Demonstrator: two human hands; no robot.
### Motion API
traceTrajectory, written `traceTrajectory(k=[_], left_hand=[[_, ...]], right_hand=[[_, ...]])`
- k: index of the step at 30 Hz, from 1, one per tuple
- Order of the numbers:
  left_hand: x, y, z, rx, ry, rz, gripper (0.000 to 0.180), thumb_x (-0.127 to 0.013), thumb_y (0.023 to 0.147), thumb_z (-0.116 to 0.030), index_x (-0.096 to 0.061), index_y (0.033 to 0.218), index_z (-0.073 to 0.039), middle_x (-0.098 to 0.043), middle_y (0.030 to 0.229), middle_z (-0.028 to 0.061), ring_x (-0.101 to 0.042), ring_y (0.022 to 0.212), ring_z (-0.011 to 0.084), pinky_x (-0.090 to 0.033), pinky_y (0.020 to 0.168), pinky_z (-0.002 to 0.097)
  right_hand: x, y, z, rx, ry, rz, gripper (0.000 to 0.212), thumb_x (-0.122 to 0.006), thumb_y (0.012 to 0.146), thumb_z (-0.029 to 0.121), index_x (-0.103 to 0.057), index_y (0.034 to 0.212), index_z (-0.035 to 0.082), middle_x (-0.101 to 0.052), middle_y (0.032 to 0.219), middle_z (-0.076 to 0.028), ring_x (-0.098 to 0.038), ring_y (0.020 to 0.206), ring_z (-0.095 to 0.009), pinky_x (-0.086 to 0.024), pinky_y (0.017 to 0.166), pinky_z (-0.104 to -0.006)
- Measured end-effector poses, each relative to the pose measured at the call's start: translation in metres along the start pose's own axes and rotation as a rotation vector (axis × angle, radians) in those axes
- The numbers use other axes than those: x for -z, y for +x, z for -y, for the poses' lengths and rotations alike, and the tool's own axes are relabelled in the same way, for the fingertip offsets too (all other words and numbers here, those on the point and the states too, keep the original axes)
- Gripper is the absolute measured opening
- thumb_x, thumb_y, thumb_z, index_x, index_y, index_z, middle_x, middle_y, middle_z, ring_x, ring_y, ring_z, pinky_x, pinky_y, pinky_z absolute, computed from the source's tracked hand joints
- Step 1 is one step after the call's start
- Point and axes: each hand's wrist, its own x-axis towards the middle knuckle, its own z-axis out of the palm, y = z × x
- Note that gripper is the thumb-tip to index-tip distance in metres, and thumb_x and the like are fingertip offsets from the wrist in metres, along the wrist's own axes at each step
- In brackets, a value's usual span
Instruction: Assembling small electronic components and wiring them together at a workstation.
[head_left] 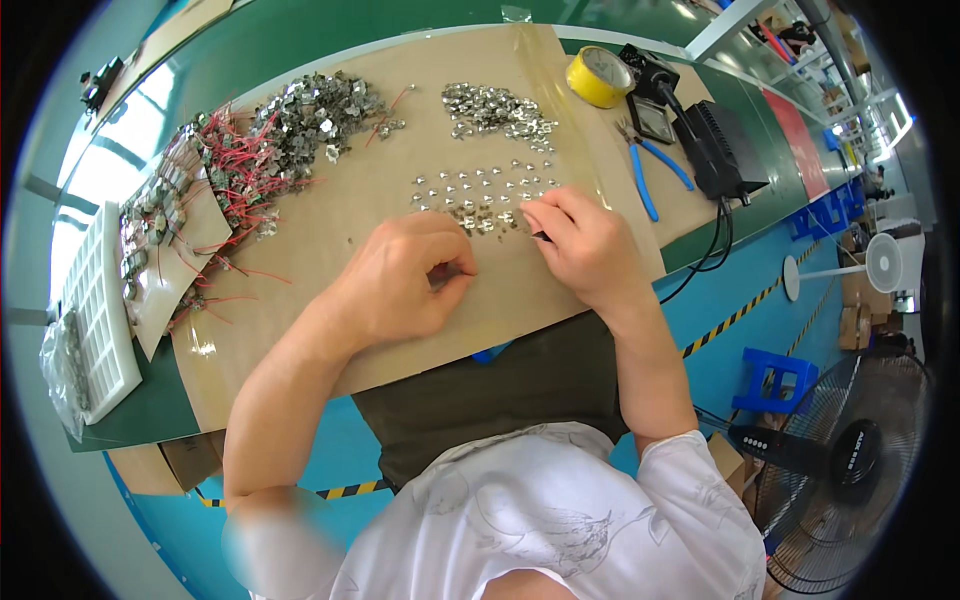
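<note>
Left hand (400, 280) curled above a brown paper sheet (300, 260) on a green table (400, 20); its grasp was hidden. Right hand (585, 250) bent, thumb and fingertips drawn together, a small dark sliver showing there, too small to identify. Near its fingertips: small shiny silver metal pieces (483, 184) in loose rows, brownish bits among the nearest. Beyond these, a heap of bright silver metal parts (495, 110). To the left, a larger heap of grey metal pieces (325, 108) adjoined tangled thin red wires (245, 175). Far right: yellow tape roll (600, 77), blue-handled pliers (645, 178).
</note>
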Motion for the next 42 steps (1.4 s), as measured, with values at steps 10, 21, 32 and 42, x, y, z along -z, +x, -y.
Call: traceTrajectory(k=[10, 21, 32, 42], left_hand=[[-0.002, 0.000, -0.008, 0.039, -0.025, -0.006, 0.007, -0.078, 0.082, 0.002, -0.074, 0.085, -0.002, -0.072, 0.086, 0.0115, -0.072, 0.077, 0.0308, -0.059, 0.066, 0.0405], [-0.004, 0.000, -0.009, 0.107, -0.022, -0.006, 0.020, -0.078, 0.085, 0.001, -0.072, 0.104, -0.002, -0.076, 0.086, 0.0134, -0.078, 0.080, 0.0295, -0.063, 0.073, 0.0395], [-0.003, -0.001, -0.011, 0.086, 0.002, -0.005, 0.020, -0.078, 0.083, 0.003, -0.073, 0.102, -0.002, -0.076, 0.085, 0.0120, -0.078, 0.079, 0.0269, -0.064, 0.072, 0.0375], [-0.001, 0.001, -0.012, 0.094, -0.003, -0.001, 0.020, -0.079, 0.083, 0.003, -0.073, 0.102, -0.001, -0.076, 0.085, 0.0126, -0.079, 0.079, 0.0273, -0.064, 0.071, 0.0375]], right_hand=[[0.020, -0.009, -0.001, -0.185, 0.433, 0.108, 0.033, -0.088, 0.078, -0.003, -0.078, 0.109, 0.003, -0.072, 0.095, -0.010, -0.074, 0.082, -0.022, -0.059, 0.068, -0.0296], [0.007, -0.007, 0.030, 0.006, 0.391, 0.034, 0.023, -0.087, 0.075, -0.004, -0.079, 0.096, 0.002, -0.070, 0.090, -0.010, -0.067, 0.075, -0.027, -0.054, 0.065, -0.0370], [0.006, -0.010, 0.037, 0.042, 0.354, 0.009, 0.021, -0.087, 0.078, -0.002, -0.079, 0.098, 0.001, -0.068, 0.089, -0.009, -0.066, 0.076, -0.027, -0.054, 0.066, -0.0382], [0.004, -0.010, 0.038, 0.046, 0.335, 0.003, 0.022, -0.087, 0.078, -0.003, -0.078, 0.098, 0.001, -0.067, 0.088, -0.009, -0.066, 0.077, -0.027, -0.054, 0.066, -0.0383]])
